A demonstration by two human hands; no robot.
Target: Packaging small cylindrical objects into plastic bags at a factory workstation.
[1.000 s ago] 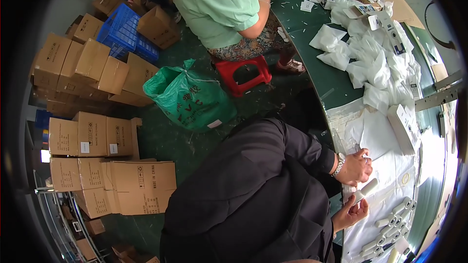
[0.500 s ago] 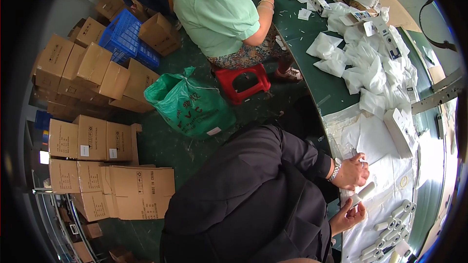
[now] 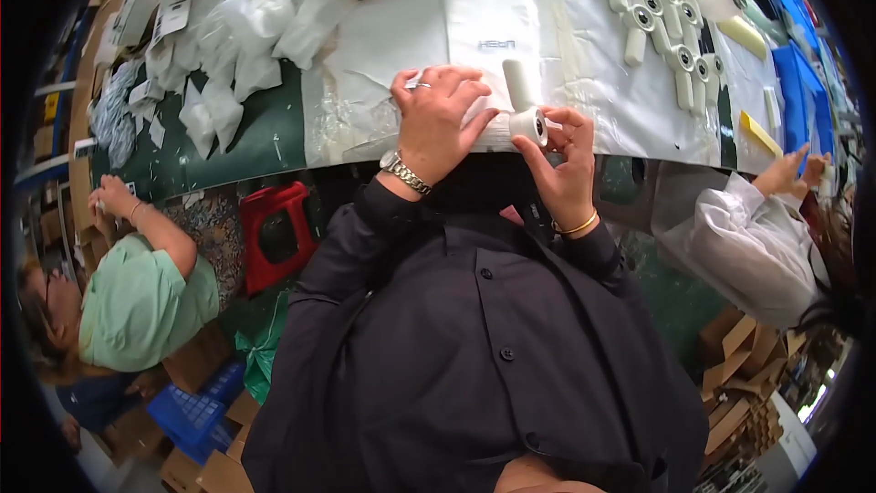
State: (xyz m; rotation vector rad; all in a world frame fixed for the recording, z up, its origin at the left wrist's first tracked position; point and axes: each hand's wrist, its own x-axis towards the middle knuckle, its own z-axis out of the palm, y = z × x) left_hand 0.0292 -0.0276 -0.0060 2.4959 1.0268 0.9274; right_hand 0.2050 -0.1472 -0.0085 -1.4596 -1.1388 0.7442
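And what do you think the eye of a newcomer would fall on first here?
Probably on the white round-headed device near the centre, held in the right hand, with the left hand just beside it. Next, perhaps, on the cluster of similar devices at the upper right and the heap of white bags at the upper left.

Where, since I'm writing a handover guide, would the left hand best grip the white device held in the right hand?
Probably the handle, coming from its left side: it is straight, juts forward and is uncovered, while the right hand holds the round head.
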